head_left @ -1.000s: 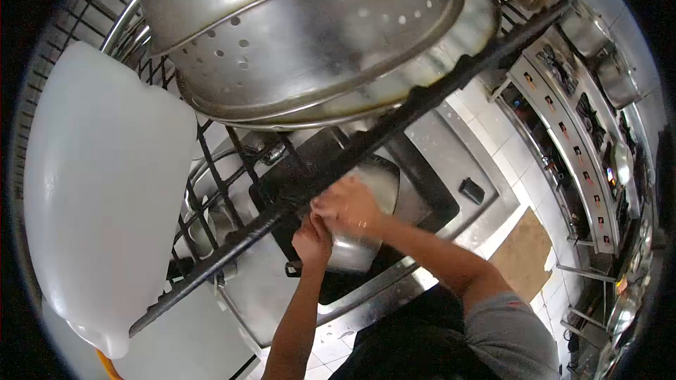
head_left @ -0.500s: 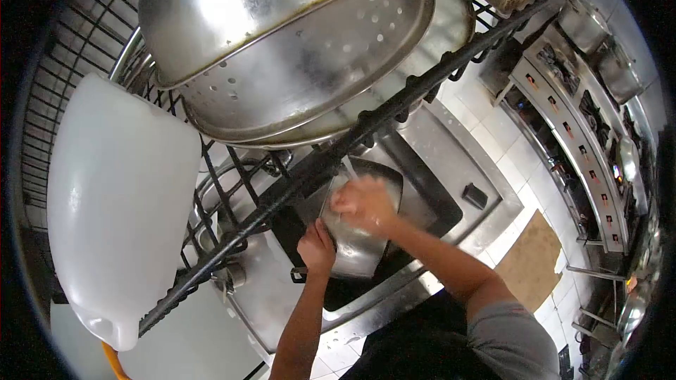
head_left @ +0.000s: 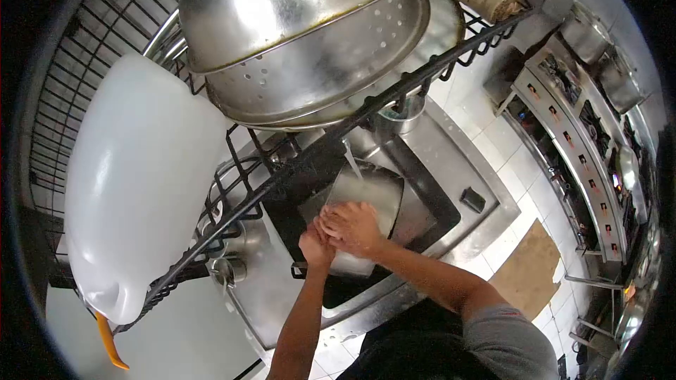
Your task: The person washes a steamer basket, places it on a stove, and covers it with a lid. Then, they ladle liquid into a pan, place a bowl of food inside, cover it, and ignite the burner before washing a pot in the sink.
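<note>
A rectangular metal pan (head_left: 370,193) lies tilted in the dark sink basin (head_left: 433,186), with a stream of water (head_left: 352,160) running into it. My left hand (head_left: 317,248) is closed at the near left edge of the pan. Over that edge, my right hand (head_left: 351,229) touches my left hand, its fingers curled together. What either hand holds is hidden by the fingers. The pan's bottom looks covered with cloudy water.
A black wire rack (head_left: 282,172) crosses above the sink, bearing metal bowls (head_left: 317,63) and a white plastic jug (head_left: 141,176). Metal cups (head_left: 229,271) stand left of the basin. A small black object (head_left: 472,200) lies right of it. A stove (head_left: 570,127) stands far right.
My right hand has moved from over the pan's middle down and left, against my left hand. More of the water stream and pan shows. The rack and jug have shifted in view.
</note>
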Motion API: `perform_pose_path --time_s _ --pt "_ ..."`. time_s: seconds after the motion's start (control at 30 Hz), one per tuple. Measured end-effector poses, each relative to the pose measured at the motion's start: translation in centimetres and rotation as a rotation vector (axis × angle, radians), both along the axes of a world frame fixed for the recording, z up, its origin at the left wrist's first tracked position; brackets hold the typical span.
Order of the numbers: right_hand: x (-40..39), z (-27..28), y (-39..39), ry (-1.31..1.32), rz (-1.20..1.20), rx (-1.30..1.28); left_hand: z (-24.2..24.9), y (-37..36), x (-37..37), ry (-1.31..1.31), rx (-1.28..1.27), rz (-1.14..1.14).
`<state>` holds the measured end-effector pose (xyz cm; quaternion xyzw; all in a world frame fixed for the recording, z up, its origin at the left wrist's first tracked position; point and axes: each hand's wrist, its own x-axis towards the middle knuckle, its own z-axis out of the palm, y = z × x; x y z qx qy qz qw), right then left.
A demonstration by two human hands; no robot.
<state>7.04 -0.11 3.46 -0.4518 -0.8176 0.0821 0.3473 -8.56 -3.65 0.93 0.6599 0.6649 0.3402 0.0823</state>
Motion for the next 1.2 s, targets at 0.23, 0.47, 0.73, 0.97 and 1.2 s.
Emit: perform_pose_path --time_s 0.23,0.47,0.73,0.97,1.2 --pt "8.1 -12.0 14.2 -0.05 -0.034 -0.259 2.0 0.2 0.9 0.074 -0.049 0.077" --pt "0.3 -1.6 0.1 0.025 -0.106 -0.094 1.6 1.0 0.0 -0.182 -0.294 0.087" --pt "5.4 -1.5 -8.7 0.254 0.078 0.027 1.5 16.7 7.8 0.093 -0.693 -0.247" --pt "10.8 -4.0 -4.2 0.609 0.201 0.049 -1.2 19.3 13.4 0.2 -0.727 -0.044" --pt "16.7 -4.5 -0.3 0.501 -0.127 -0.198 1.8 10.1 9.9 -0.153 -0.348 -0.071"
